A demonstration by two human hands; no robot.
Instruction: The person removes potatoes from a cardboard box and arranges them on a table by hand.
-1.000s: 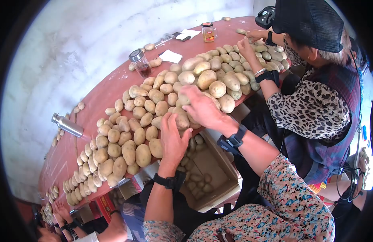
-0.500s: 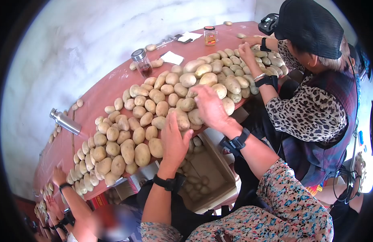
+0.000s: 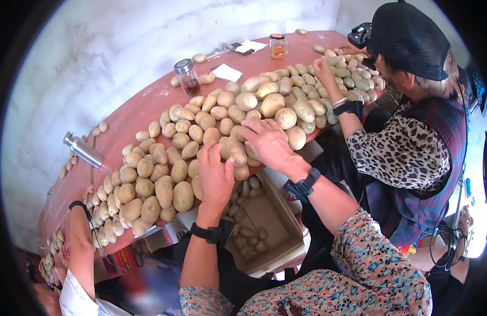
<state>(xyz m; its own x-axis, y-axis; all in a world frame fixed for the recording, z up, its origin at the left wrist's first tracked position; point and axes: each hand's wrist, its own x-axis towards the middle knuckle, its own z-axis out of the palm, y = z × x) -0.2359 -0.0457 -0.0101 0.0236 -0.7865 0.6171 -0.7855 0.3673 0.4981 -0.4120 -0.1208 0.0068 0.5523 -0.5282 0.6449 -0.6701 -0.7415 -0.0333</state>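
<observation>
My left hand (image 3: pixel 216 179) rests against the front edge of the potato heap, its fingers slightly bent and the thumb apart. Beside its thumb lies a lumpy potato (image 3: pixel 235 150). My right hand (image 3: pixel 269 145) lies over potatoes just to the right, palm down with fingers spread and touching them; what is under the palm is hidden. Neither hand appears to grip anything. Around both hands spreads a thick layer of tan potatoes (image 3: pixel 205 120) on the red table (image 3: pixel 128 113).
Below the table edge stands a cardboard box (image 3: pixel 278 218) with potatoes inside. A steel bottle (image 3: pixel 84 149), a lidded glass jar (image 3: pixel 187 79) and a small jar (image 3: pixel 277 47) stand farther back. Co-workers sit at right (image 3: pixel 407 142) and lower left (image 3: pixel 81 237), reaching to the table.
My left hand has moved slightly left and lower, its fingers bending over the potatoes. My right hand has lowered onto the potatoes. The left co-worker's arm has shifted.
</observation>
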